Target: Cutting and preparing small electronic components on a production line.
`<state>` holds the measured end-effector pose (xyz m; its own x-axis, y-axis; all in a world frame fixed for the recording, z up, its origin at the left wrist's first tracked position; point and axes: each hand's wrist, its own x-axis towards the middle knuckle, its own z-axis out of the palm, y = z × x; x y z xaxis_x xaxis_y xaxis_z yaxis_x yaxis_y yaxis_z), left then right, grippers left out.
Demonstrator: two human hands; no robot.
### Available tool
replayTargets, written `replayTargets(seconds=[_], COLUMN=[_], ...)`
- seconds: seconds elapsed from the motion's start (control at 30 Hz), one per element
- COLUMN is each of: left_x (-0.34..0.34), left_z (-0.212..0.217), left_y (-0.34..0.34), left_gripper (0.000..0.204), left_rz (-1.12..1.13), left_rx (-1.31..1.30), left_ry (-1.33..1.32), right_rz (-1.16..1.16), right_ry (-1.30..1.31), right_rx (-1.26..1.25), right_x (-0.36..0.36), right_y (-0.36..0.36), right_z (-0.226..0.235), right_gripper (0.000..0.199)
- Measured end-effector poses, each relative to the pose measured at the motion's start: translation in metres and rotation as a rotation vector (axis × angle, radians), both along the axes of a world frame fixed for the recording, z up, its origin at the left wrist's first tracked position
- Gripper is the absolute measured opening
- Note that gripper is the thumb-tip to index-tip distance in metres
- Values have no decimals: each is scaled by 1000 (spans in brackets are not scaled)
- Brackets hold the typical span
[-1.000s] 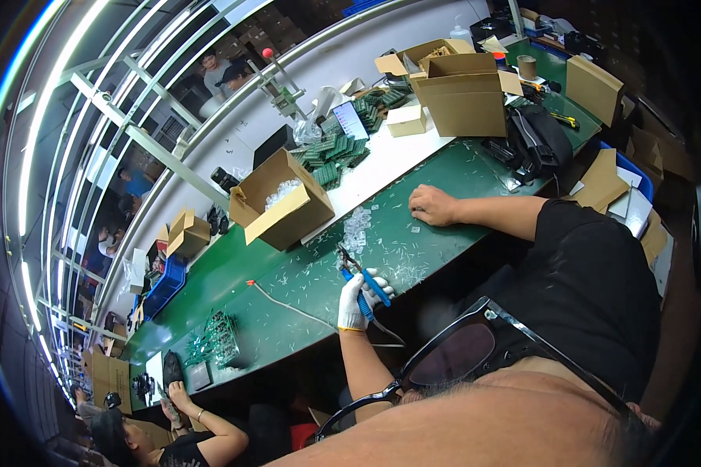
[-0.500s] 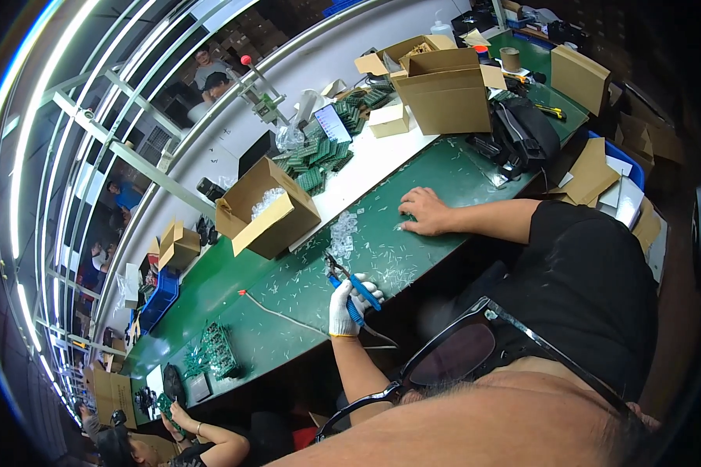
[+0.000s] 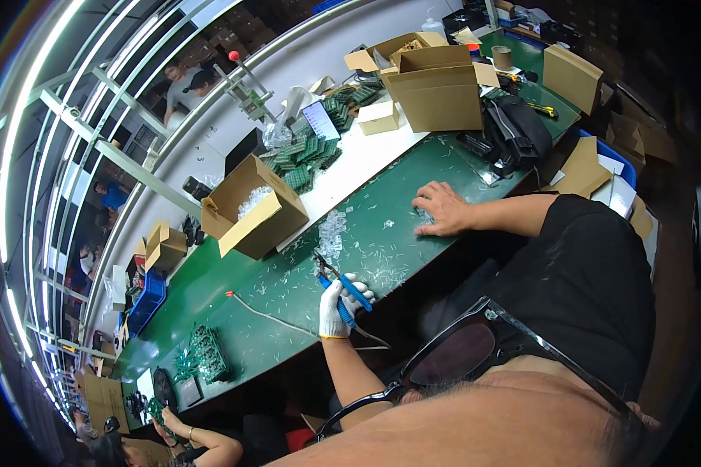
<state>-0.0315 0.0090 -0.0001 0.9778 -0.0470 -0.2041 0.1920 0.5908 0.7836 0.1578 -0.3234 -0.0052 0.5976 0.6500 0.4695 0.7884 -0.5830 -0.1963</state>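
My left hand (image 3: 338,310), in a white glove, is closed round the blue handles of cutting pliers (image 3: 343,289). Their dark jaws point away from me, beside a cluster of small clear plastic pieces (image 3: 332,233) on the green table. The handles stand apart. My right hand (image 3: 442,210) is bare and rests on the table farther right, fingers bent and spread. Some clear bits show between its thumb and fingers; the palm side is hidden. Thin whitish offcuts (image 3: 385,268) lie scattered between the two hands.
An open cardboard box (image 3: 265,222) with clear pieces stands beyond the cluster. Green circuit boards (image 3: 308,156) are heaped behind it, near a lit phone (image 3: 320,121). A black bag (image 3: 514,128) lies at right. A cable (image 3: 269,314) crosses the table. A co-worker (image 3: 202,444) sits lower left.
My right hand has slid to the right over the table, with clear bits now showing by its fingers. My left hand keeps the pliers near the cluster. The whole view has shifted slightly.
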Motion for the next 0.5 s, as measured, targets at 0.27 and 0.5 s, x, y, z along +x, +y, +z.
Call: replayTargets(seconds=[0.27, 0.5], left_x=[2, -3], left_z=[-4, -4], left_y=[1, 3], left_gripper=[44, 43], left_rz=[-15, 4], left_rx=[-11, -6], left_ry=[9, 17], right_rz=[18, 88], right_ry=[52, 1], right_rx=[19, 47], right_x=[11, 4], right_y=[3, 7], right_z=[-11, -8], right_gripper=[43, 26])
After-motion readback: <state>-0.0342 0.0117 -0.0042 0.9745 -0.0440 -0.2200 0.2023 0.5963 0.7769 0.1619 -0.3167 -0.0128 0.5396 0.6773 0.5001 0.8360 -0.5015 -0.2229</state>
